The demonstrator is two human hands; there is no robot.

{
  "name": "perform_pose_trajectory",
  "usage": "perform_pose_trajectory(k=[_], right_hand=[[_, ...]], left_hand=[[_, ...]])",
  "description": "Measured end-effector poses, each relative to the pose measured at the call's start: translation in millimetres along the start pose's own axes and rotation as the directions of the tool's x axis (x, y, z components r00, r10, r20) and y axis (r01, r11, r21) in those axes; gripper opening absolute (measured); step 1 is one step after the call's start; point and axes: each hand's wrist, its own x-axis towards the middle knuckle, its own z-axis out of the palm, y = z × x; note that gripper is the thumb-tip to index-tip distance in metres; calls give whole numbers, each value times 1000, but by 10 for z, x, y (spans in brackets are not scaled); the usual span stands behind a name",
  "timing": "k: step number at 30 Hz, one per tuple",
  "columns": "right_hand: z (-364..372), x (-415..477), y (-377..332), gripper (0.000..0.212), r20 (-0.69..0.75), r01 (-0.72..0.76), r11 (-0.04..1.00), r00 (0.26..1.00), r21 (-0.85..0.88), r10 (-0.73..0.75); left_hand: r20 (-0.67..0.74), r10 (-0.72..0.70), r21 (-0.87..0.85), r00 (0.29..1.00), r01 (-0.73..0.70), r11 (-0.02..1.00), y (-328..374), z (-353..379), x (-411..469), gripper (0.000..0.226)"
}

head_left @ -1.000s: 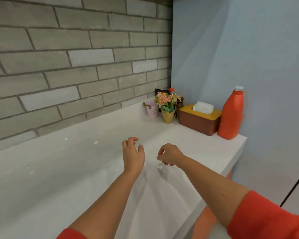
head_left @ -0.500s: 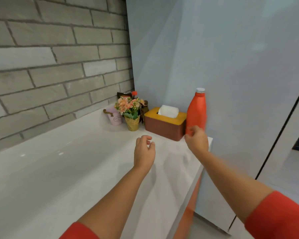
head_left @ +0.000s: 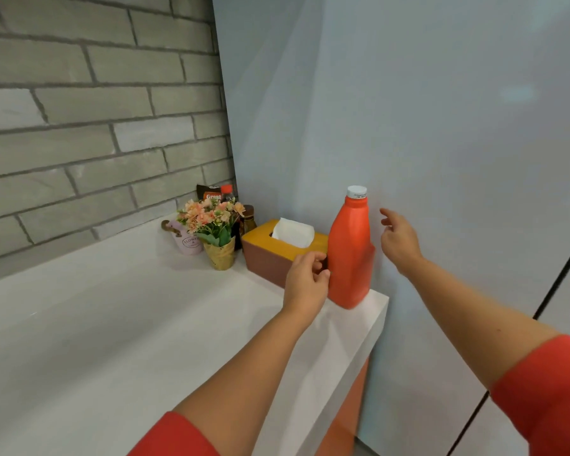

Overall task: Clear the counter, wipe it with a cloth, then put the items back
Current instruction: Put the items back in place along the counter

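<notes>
White glossy counter (head_left: 119, 330) running along a grey brick wall (head_left: 89, 120) to a pale blue panel (head_left: 425, 110) at its end. Tall orange plastic bottle (head_left: 351, 255) with a white screw cap, upright at the counter's end corner, close against the blue panel. Left hand (head_left: 306, 281) at the bottle's lower left side, fingers curled, fingertips touching or almost touching the plastic; a firm grip cannot be told. Right hand (head_left: 397, 238) open beside the bottle's upper right, fingers loosely spread, clear of the bottle, holding nothing. Both forearms bare, red sleeves (head_left: 547, 393) at the frame's lower edge.

Just left of the bottle, touching or nearly so, a brown rectangular tissue box (head_left: 270, 258) with a mustard-yellow lid and a white tissue standing out of the slot. Beside that, a small gold-wrapped pot of peach and pink artificial flowers (head_left: 216, 225). Behind the flowers, a pale pink mug-like pot (head_left: 188, 243) with printed lettering, nearest the brick wall. Tucked in the corner, partly hidden: a dark brown small bottle (head_left: 248, 218), a red-capped bottle (head_left: 227, 191), and a dark packet (head_left: 209, 194) with orange print.
</notes>
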Motion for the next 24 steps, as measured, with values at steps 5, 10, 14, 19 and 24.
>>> perform_pose_trajectory(k=[5,10,14,19,24], right_hand=[[98,241,28,67,233,4,994,972,112,-30],[136,302,28,50,330,2,978,941,209,-73],[80,259,29,44,379,35,974,917,226,-121],[-14,107,-106,23,446,193,970,862,149,-241],[56,-29,-272,12,502,416,909,792,-27,-348]], left_hand=[[-4,-15,32,1000,15,999,43,161,164,51],[54,-66,-13,996,66,998,51,282,304,79],[67,-59,-55,996,63,996,50,394,349,86],[14,-62,-80,998,63,995,29,388,372,89],[-64,-145,-226,987,127,966,-28,307,338,83]])
